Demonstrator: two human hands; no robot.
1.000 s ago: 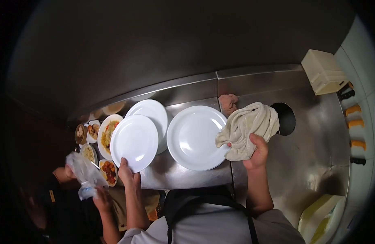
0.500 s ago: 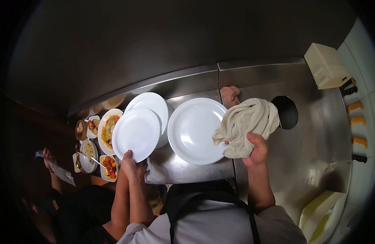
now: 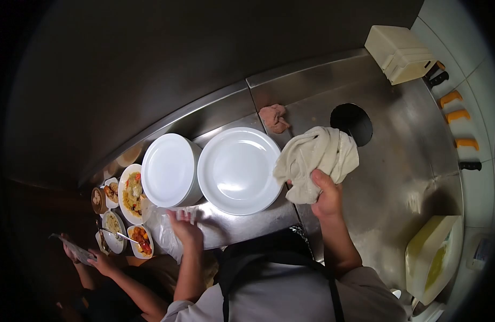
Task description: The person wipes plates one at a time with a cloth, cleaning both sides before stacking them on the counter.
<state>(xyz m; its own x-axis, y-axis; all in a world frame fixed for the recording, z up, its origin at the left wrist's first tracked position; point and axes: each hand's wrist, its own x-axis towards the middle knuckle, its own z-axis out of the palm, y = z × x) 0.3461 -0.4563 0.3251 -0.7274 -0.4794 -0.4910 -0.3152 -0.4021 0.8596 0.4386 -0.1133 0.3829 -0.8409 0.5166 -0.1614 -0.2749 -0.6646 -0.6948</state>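
Observation:
My right hand [image 3: 328,198] grips a bunched cream cloth [image 3: 317,158], thumb pressed over its lower edge. The cloth overlaps the right rim of a large white round plate [image 3: 239,172] that lies on the steel counter. Just below a stack of smaller white plates [image 3: 171,170], my left hand [image 3: 186,229] is open, fingers apart and holding no plate. Clear plastic film [image 3: 164,231] shows right beside its fingers.
Dishes of food [image 3: 132,196] stand at left, where a co-worker's hands [image 3: 99,263] hold a strip. A pink cloth [image 3: 274,118], round counter hole [image 3: 352,124], cream box [image 3: 400,53], orange-handled tools [image 3: 458,115] and whitish-yellow container [image 3: 432,257] are around the right side.
The plate that my left hand held now sits on the stack, and that hand has let go. The view has shifted and turned. The co-worker's second hand now reaches the strip.

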